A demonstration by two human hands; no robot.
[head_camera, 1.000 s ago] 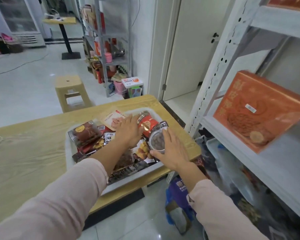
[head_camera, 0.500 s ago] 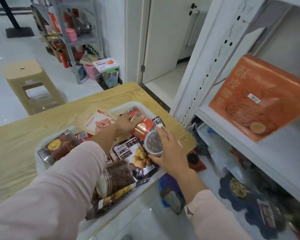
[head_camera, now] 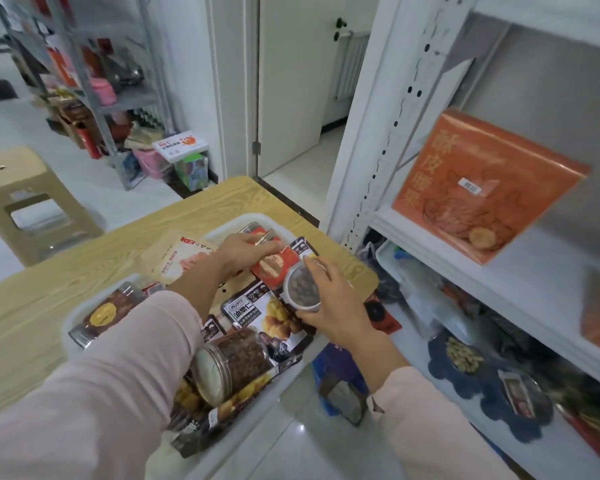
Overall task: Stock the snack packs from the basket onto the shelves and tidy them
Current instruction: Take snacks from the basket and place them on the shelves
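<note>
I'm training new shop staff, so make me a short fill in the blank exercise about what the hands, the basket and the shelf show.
The left hand grips a jar with a ____ label, while the right hand holds a small clear tub.
The white basket stands on a wooden ____.
On the white shelf sits a large ____ box.
Missing words: red; table; orange.

- Bright, even indoor light; shadows faint and soft.
- Pale glare patches on the glossy floor (head_camera: pixel 293 441).
- Wide-angle lens bends the shelf post (head_camera: pixel 378 133) and the edges.
- Far right and the near sleeve (head_camera: pixel 101 393) look smeared.
</note>
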